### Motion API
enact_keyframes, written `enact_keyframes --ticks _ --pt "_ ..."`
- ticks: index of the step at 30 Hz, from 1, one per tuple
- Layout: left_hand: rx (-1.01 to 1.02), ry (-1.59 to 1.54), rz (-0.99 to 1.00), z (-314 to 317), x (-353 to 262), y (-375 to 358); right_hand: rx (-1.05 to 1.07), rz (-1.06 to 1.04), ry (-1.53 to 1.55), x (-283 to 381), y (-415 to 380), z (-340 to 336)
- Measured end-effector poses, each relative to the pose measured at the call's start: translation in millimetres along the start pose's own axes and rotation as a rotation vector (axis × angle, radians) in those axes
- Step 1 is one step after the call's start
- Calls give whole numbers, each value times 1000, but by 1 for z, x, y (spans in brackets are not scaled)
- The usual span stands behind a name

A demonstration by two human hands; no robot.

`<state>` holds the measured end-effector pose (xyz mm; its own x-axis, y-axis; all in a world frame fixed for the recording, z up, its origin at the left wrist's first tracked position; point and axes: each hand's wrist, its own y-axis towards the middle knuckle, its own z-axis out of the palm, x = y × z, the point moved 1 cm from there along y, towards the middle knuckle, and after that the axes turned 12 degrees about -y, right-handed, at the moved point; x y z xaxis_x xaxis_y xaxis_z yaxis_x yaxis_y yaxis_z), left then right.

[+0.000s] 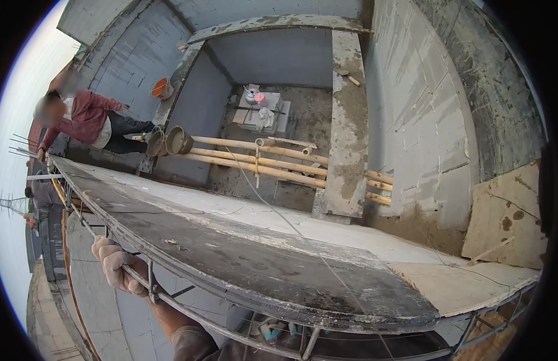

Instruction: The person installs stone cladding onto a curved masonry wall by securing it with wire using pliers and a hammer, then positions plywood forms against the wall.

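My left hand, pale with dust or a thin glove, reaches up from the bottom edge. Its fingers are wrapped round a thin metal rail of a welded bar frame. Just above this frame lies a long, dark, worn board, with a pale strip along its far side. A thin line runs slantwise across the board. My right hand is out of view.
A person in a red top stands at the left, near two buckets on wooden poles. An orange bucket sits on a ledge. Below are stacked blocks with a kettle; a trowel-like tool lies on a plank.
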<state>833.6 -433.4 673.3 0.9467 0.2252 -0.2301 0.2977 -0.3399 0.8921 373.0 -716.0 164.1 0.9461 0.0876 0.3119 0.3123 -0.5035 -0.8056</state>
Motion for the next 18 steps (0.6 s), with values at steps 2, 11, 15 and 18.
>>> enact_keyframes --ticks 2,11,15,18 --pt "-1 11 -30 2 -4 2 13 -2 -10 -1 1 1" --pt "8 -24 -53 2 -7 2 23 -59 -49 17 20 -8" --pt "24 5 -77 1 -10 3 19 -82 -50 26 25 -12" --pt "19 1 -80 1 -9 3 14 -95 -54 30 27 -13"
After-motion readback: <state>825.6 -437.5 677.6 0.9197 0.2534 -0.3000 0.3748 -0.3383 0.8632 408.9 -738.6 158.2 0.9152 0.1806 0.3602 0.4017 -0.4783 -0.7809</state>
